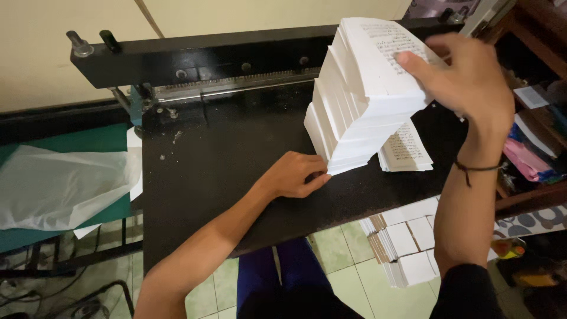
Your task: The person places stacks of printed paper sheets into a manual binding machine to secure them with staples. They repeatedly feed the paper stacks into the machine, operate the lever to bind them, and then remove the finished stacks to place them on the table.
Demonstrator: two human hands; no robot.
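A tall stack of white printed sheets [360,100] is held tilted on the black machine bed [224,159], its lower edge resting on the bed and its top leaning toward the right hand [466,77]. The sheets are stepped in bundles along the left side of the stack. The top of the stack is gripped by the right hand, the fingers curled over the uppermost printed page and the thumb hidden behind. The bottom near corner of the stack is touched by the left hand [295,174], whose fingers are bent and pressed against the lowest sheets, the palm lying on the bed. A dark cord bracelet [475,168] is worn on the right wrist.

Just below the right hand, behind the stack, a smaller pile of printed pages [407,150] lies flat on the bed. Beyond both hands, a black bar with a toothed metal strip [236,77] runs across the machine, with two upright knobs [88,41] at its far left end. Well to the left of the left hand, a sheet of clear plastic [59,183] is spread over a green surface [71,142]. Below the right forearm, bundles of white booklets [407,242] are stacked on the pale green tiled floor [348,272]. To the right of the right hand, shelves [537,118] hold mixed papers.
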